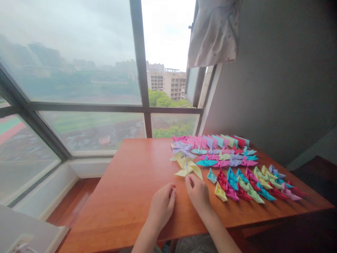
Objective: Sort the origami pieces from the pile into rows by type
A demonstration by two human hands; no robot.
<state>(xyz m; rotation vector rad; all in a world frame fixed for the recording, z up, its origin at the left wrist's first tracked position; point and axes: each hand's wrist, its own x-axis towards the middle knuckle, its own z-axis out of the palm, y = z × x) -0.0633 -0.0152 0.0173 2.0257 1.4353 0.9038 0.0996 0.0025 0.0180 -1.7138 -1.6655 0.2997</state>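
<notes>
Right hand pinches yellow pinwheel — on table.

Left hand loosely curled, palm down; right hand beside it, fingertips pinched.

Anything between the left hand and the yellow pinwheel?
Nothing visible: only bare table lies between the left hand and the yellow pinwheel. The right hand sits alongside, pinching the pinwheel's stick.
</notes>
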